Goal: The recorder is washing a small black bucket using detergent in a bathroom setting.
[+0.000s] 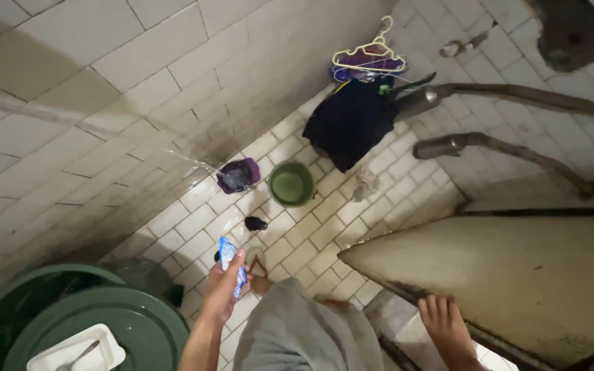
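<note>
Left hand [225, 292] holds blue sachet [230, 264] upright, long axis pointing away.

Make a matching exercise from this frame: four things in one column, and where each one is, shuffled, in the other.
Things
1. blue packet
2. small green bucket
3. white hanger
4. white tray

Places
A. on the big green lid
B. in the left hand
C. standing on the tiled floor
D. above the dark cloth at the pipe

Pairs: 1-B, 2-C, 3-D, 4-A

The right hand rests on the ledge edge, holding nothing.
</note>
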